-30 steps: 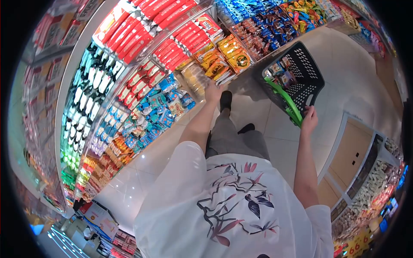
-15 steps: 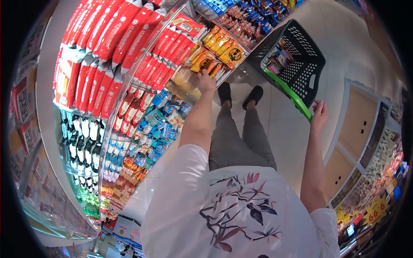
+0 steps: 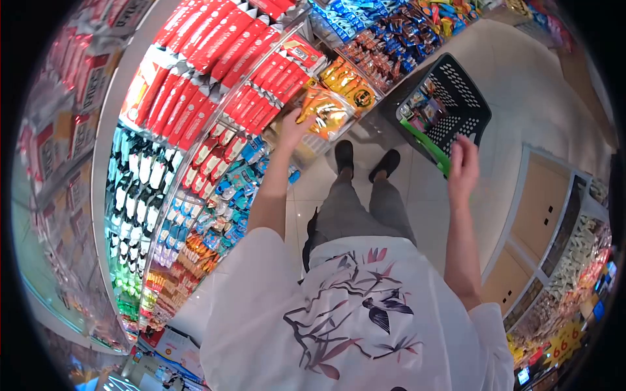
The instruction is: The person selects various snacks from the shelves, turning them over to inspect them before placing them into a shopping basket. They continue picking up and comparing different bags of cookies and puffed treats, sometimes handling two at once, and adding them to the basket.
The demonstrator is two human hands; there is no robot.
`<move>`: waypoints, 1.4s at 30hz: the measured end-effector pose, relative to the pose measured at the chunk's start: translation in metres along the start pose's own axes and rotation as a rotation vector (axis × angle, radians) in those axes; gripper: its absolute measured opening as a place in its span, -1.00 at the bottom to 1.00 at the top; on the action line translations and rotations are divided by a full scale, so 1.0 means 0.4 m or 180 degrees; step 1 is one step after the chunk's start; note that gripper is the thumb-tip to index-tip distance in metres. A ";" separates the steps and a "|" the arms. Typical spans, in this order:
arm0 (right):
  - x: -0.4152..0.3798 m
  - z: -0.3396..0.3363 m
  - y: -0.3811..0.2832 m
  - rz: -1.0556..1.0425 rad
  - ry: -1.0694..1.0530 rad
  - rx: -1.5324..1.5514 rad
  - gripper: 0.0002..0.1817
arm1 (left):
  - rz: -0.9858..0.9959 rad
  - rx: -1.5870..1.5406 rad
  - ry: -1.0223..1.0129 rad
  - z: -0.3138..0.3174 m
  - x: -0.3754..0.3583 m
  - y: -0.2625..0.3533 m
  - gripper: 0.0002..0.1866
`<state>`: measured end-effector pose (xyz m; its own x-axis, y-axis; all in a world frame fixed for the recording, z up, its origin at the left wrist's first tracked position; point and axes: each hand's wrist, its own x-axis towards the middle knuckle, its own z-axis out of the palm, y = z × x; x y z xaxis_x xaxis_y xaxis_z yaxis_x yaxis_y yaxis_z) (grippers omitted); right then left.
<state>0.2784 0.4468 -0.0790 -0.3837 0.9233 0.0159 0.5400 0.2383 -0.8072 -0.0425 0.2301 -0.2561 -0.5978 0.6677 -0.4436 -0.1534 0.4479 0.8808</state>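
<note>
Fingers of my left hand (image 3: 295, 129) are closed on the left edge of a shiny orange and yellow packet (image 3: 329, 114), which lies tilted over a clear shelf bin beside the red packets (image 3: 280, 78). More yellow packets (image 3: 349, 81) sit just behind it. On the other side, my right hand (image 3: 462, 163) is curled at the near end of the green handle (image 3: 424, 140) of a dark perforated basket (image 3: 466, 98); its grip is partly hidden. Colourful packages (image 3: 424, 107) lie inside the basket.
Tall racks of red packets (image 3: 215, 45) and small wrapped snacks (image 3: 228, 189) line the left side. Blue and brown snacks (image 3: 385, 49) fill bins ahead. A wooden-fronted counter (image 3: 535, 202) stands at the right, with a yellow price sign (image 3: 561, 345) below.
The orange packet is now in my left hand, raised from the bin, and that hand has moved left. My right hand and the basket handle have shifted left.
</note>
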 end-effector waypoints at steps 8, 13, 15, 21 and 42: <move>-0.032 0.195 -0.105 0.0541 -0.2531 0.2035 -0.33 | -0.0054 -0.0747 -0.1179 0.102 -0.183 0.286 -0.56; -0.014 0.145 -0.140 0.1073 -0.2038 0.2257 -0.48 | -0.0005 -0.3033 -0.1089 0.170 -0.244 0.409 -0.50; 0.007 0.137 -0.131 0.1039 -0.1884 0.2280 -0.52 | -0.0264 -0.3807 -0.0999 0.201 -0.264 0.413 -0.51; 0.026 0.080 -0.196 0.0899 -0.2156 0.2626 -0.46 | 0.0013 -0.2506 -0.0722 0.263 -0.292 0.399 -0.49; 0.029 0.080 -0.181 0.1097 -0.1723 0.3256 -0.74 | 0.0112 -0.3991 -0.0246 0.174 -0.365 0.419 -0.51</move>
<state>0.2109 0.4308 -0.0393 -0.7327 0.5873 -0.3438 -0.0733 -0.5704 -0.8181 0.0739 0.2489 -0.0552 -0.5756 0.7199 -0.3879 -0.8049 -0.4148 0.4244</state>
